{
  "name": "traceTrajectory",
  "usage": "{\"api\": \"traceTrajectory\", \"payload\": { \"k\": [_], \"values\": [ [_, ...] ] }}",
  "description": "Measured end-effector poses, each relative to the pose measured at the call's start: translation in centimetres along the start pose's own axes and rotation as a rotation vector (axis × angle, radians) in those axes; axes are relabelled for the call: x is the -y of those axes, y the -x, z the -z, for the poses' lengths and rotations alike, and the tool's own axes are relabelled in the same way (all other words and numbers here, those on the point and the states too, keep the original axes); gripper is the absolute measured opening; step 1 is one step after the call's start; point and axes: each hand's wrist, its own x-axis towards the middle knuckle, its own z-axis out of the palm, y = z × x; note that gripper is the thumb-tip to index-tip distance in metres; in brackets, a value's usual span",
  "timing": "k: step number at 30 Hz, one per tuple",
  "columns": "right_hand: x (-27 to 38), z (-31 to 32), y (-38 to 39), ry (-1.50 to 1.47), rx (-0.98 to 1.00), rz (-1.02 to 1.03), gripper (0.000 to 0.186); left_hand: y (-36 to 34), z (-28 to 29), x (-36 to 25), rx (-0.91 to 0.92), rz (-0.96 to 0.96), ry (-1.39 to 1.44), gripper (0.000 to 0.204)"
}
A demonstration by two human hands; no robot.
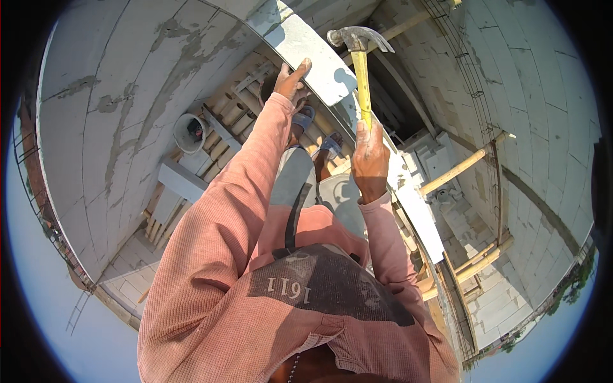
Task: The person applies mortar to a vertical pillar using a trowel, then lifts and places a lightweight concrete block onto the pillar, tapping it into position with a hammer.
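My right hand (pixel 370 159) is closed around the yellow handle of a claw hammer (pixel 361 76). Its metal head is raised above the top of a wall, and its shadow falls on a white block (pixel 306 48). That block lies along the wall top, its near end close to the hammer handle. My left hand (pixel 292 82) rests against the block's left side with its fingers apart, one fingertip over the upper edge. Part of the left hand's lower fingers is in shadow.
Beyond the block's near end, the bright wall top (pixel 418 217) continues toward the lower right. Bamboo poles (pixel 456 171) jut out right of it. Beneath my sandalled feet lies a bamboo platform (pixel 233 118). A white bucket (pixel 189 133) and another pale block (pixel 181 180) are at left.
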Motion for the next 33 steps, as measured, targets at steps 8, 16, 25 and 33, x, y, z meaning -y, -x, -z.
{"api": "traceTrajectory", "payload": {
  "k": [8, 16, 25, 33],
  "values": [
    [-2.5, -2.3, -1.5, 0.027, 0.111, -0.034, 0.033, -0.2, -0.2, 0.0, 0.004, 0.001, -0.033, 0.073],
    [-2.1, 3.0, 6.4, -1.888, -0.359, -0.883, 0.031, -0.1, -0.2, -0.9, 0.045, -0.024, -0.107, 0.08],
    [-1.3, -5.0, 0.0, -2.165, -0.04, -1.291, 0.022, -1.7, 2.9, -0.2, 0.099, 0.031, -0.08, 0.075],
    [-2.0, -4.9, 0.2, -2.026, -0.381, -1.207, 0.025, -0.8, 0.7, -0.3, 0.109, 0.008, -0.055, 0.075]
  ]
}}
